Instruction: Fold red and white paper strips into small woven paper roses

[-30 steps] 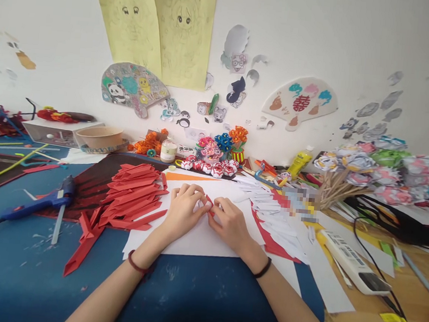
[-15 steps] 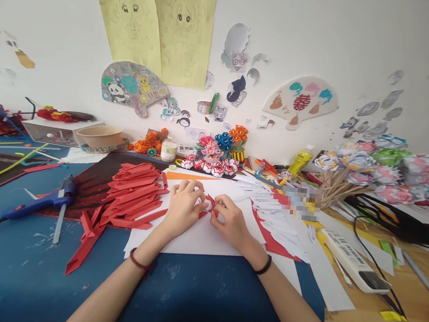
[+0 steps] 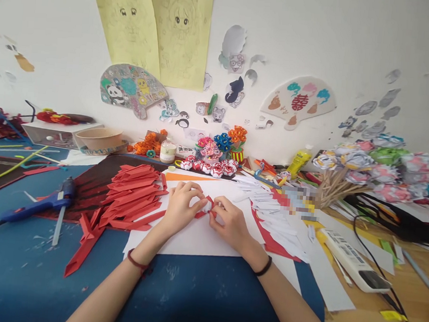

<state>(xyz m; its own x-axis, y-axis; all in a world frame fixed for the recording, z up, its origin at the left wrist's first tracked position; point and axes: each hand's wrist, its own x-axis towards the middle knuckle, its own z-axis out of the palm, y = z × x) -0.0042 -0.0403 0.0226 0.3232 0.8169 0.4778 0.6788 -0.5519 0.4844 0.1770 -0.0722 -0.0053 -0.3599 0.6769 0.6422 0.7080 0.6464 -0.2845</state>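
Between my two hands is a small red and white folded paper flower (image 3: pixel 207 206), partly covered by the fingers. My left hand (image 3: pixel 184 204) pinches its left side with thumb and fingertips. From the other side my right hand (image 3: pixel 229 221) grips it, fingers curled in. Both hands are over white paper sheets (image 3: pixel 192 242). A heap of folded red paper strips (image 3: pixel 132 194) lies left of my left hand. To the right of my right hand are folded white paper strips (image 3: pixel 270 208), partly on red paper. Several finished red and white paper flowers (image 3: pixel 217 169) stand in a row behind.
A blue glue gun (image 3: pixel 45 204) lies at the left on the blue mat (image 3: pixel 31 275). At the right are a white power strip (image 3: pixel 352 258) with a black cable and a bunch of paper flowers on sticks (image 3: pixel 349 168). A beige bowl (image 3: pixel 100 138) stands at the back left.
My left hand's fingers have shifted slightly around the flower, showing more of its white middle. The right hand stays nearly in place. The camera view has moved a little.
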